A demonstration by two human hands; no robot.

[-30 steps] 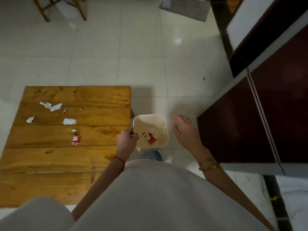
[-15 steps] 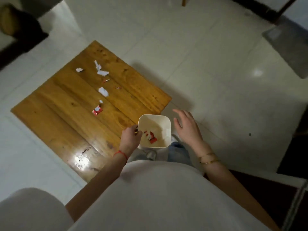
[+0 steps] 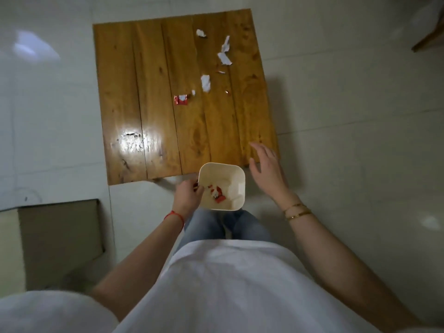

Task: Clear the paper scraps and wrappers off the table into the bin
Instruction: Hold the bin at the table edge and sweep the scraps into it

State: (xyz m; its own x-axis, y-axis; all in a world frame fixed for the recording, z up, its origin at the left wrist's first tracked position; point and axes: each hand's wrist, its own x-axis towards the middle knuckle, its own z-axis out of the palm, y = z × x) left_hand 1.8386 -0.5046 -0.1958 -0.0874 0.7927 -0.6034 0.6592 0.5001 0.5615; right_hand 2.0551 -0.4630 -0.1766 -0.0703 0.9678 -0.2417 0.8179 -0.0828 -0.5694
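Observation:
A low wooden table (image 3: 153, 97) carries several white paper scraps (image 3: 205, 82) and a red wrapper (image 3: 180, 100) in its far right part. A small cream bin (image 3: 236, 173) sits at the table's near edge, with red and white scraps lying inside it. My left hand (image 3: 188, 195) grips the bin's left rim. Hovering over the table's near right corner, my right hand (image 3: 266, 166) is open with spread fingers and holds nothing.
A cardboard box (image 3: 57, 241) lies on the tiled floor at the left. A wooden chair leg (image 3: 426, 39) shows at the far right. My jeans-clad legs (image 3: 225, 227) are just behind the bin.
The view has swung round so the table now lies straight ahead. My left hand has kept its grip on the bin; my right hand has moved over the table's corner.

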